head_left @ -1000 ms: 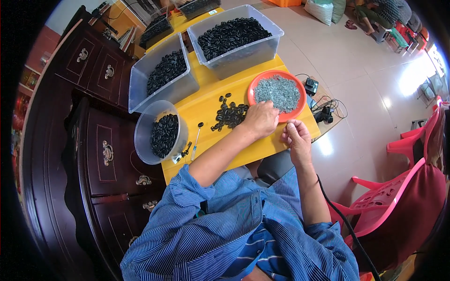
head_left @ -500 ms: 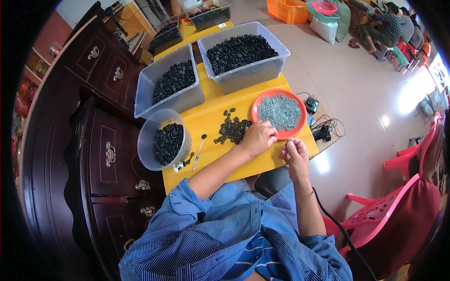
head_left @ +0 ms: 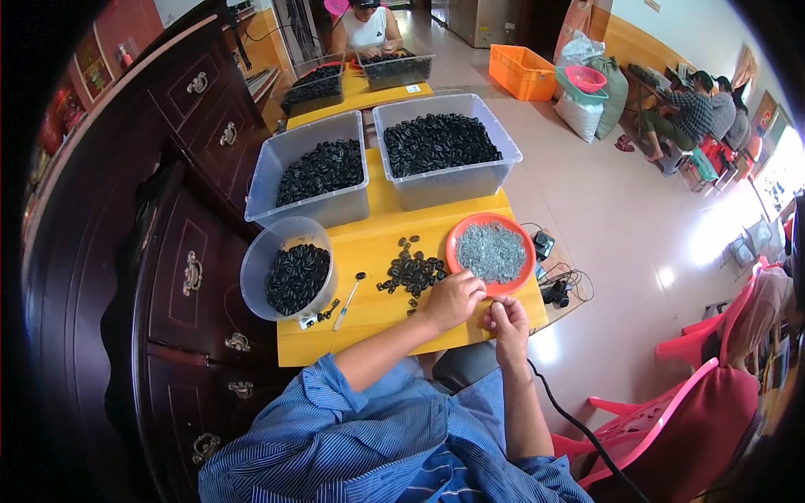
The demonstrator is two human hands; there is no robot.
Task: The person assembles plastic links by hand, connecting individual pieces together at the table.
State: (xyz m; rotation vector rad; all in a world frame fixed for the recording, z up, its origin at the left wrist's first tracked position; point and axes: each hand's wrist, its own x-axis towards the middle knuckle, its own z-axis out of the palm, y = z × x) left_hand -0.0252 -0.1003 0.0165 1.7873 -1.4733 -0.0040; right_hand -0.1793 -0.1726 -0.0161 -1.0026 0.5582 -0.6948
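Observation:
My left hand [head_left: 455, 300] is at the near rim of a round orange plate [head_left: 453, 267], fingers bent and pressed together. Whatever it may be pinching is hidden. Just right of it, my right hand [head_left: 508, 325] is closed, thumb against the forefinger, on something too small to name. A heap of small clear pieces [head_left: 490, 251] fills the plate. Left of my left hand lies a loose pile of small black oval pieces [head_left: 412, 272] on the yellow table [head_left: 381, 323]. Further left rests a thin stick-like tool [head_left: 346, 303] with a black oval piece at its far end.
A round clear tub [head_left: 251, 283] and two clear bins [head_left: 267, 180] [head_left: 503, 176] hold more black pieces. Dark drawers [head_left: 189, 268] stand at the left, a pink chair [head_left: 646, 415] at the right. Cables [head_left: 570, 281] lie beside the table. Across, a person [head_left: 367, 33] sits at another table.
The view has tilted upward, bringing the person at the far table into sight. Both hands stay close together by the plate's near rim, still closed.

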